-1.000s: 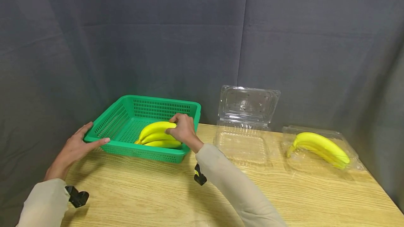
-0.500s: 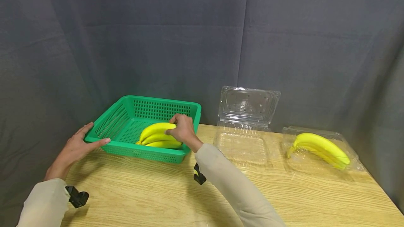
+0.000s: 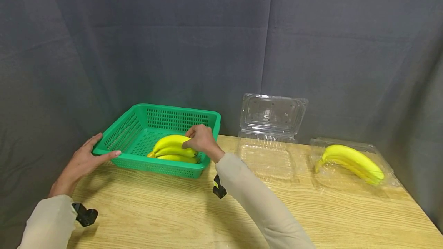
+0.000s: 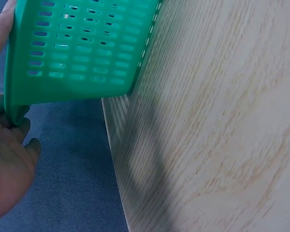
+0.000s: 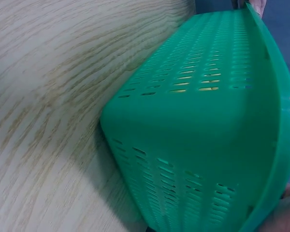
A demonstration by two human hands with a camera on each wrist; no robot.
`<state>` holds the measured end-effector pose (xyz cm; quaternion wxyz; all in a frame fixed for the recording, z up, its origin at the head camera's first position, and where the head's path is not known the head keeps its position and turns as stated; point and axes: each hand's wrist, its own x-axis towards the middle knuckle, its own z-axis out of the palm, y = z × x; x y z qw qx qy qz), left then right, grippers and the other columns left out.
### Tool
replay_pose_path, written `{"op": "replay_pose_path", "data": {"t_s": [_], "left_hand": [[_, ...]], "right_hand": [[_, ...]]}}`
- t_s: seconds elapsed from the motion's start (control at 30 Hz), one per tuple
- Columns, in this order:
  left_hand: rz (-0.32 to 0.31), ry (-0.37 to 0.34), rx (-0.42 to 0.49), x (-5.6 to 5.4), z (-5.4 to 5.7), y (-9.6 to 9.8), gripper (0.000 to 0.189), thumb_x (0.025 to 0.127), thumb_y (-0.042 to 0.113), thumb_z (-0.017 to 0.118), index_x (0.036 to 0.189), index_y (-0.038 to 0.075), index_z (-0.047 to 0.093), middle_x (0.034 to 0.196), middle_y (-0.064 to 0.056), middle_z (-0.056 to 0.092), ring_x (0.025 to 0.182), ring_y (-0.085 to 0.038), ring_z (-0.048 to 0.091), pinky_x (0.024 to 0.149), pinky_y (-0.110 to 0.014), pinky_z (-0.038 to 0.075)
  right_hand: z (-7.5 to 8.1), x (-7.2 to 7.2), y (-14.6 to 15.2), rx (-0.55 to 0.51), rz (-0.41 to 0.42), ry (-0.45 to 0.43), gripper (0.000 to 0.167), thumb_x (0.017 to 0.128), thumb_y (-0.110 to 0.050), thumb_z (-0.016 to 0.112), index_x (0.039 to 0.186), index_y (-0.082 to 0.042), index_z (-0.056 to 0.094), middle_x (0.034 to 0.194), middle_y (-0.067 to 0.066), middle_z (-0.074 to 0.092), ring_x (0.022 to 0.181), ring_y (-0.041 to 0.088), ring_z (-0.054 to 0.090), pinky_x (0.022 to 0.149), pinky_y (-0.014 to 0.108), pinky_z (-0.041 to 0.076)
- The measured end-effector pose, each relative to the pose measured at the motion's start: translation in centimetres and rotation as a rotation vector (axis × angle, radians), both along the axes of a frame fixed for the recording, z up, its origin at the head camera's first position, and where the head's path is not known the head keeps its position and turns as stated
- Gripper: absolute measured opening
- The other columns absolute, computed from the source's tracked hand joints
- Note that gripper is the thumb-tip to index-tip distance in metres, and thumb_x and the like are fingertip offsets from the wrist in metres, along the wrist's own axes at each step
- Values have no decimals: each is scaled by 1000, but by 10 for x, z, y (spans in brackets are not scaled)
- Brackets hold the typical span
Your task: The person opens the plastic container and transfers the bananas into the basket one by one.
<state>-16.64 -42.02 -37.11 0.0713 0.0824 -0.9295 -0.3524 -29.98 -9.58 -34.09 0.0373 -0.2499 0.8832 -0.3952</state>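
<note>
A green plastic basket [image 3: 166, 112] with slotted walls sits on the left of the table. My left hand [image 3: 81, 162] holds its near left corner, thumb along the front rim; in the left wrist view, fingers [image 4: 21, 128] curl below the rim. Inside the basket, at its right end, lies a bunch of yellow bananas [image 3: 171, 145], stem end to the left. Reaching over the right rim, my right hand [image 3: 202, 140] grips the bunch near its tips, thumb on the near side. The basket wall hides the bananas in the right wrist view, apart from yellow glints through slots.
A clear plastic clamshell box [image 3: 266, 160] stands right of the basket, its lid [image 3: 273, 114] raised. Farther right, another clear box [image 3: 377, 153] has bananas [image 3: 349, 160] in it. A grey curtain [image 3: 221, 49] hangs behind the wooden table [image 3: 155, 210].
My right hand's thumb has shifted slightly on the bunch, and the banana tips show a little more. The left hand and the basket stay in place.
</note>
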Motion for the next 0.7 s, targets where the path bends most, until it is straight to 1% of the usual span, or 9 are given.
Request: {"op": "replay_pose_path", "data": {"t_s": [0.1, 0.17, 0.23, 0.33, 0.53, 0.63, 0.7], "left_hand": [[0, -1, 0, 0, 0, 0, 102, 92, 50, 60, 153, 1, -4, 153, -35, -5, 134, -60, 3, 95, -76, 20], [0, 1, 1, 0, -1, 0, 102, 92, 50, 61, 153, 1, -4, 153, -35, -5, 134, -60, 3, 95, -76, 20], [1, 3, 3, 0, -1, 0, 102, 92, 50, 61, 153, 1, -4, 153, -35, -5, 134, -60, 3, 95, -76, 20], [0, 7, 7, 1, -1, 0, 102, 92, 50, 61, 153, 1, -4, 153, -35, -5, 134, -60, 3, 95, -76, 20], [-1, 10, 4, 1, 0, 1, 102, 92, 49, 61, 153, 1, -4, 153, -35, -5, 134, -60, 3, 95, -76, 20], [0, 8, 4, 0, 0, 1, 102, 92, 50, 61, 153, 1, -4, 153, -35, -5, 134, -60, 3, 95, -76, 20], [1, 5, 3, 0, 0, 0, 102, 92, 50, 61, 153, 1, -4, 153, -35, -5, 134, -60, 3, 95, -76, 20]], "right_hand": [[0, 0, 0, 7, -1, -14, 29, 73, -17, 87, 98, -9, 74, 90, -2, 68, 87, 16, 61, 73, 27, 52], [1, 0, 1, 10, 0, -22, 31, 72, -17, 88, 99, -9, 74, 91, -2, 68, 89, 17, 61, 74, 28, 52], [2, 1, 1, 15, 1, -26, 33, 72, -17, 88, 100, -8, 74, 94, -1, 68, 94, 19, 60, 77, 29, 52], [4, 2, 2, 26, 4, -34, 34, 72, -18, 88, 101, -8, 74, 101, 0, 68, 105, 23, 56, 84, 32, 50], [6, 3, 3, 51, 10, -61, 33, 72, -17, 88, 101, -8, 74, 113, 2, 66, 121, 31, 47, 92, 38, 48], [8, 3, 5, 61, 23, -74, 34, 71, -14, 88, 102, -7, 75, 117, 3, 65, 126, 34, 43, 94, 41, 48], [9, 3, 6, 70, 36, -81, 33, 70, -13, 88, 100, -7, 75, 119, 3, 64, 127, 34, 42, 93, 41, 48]]}}
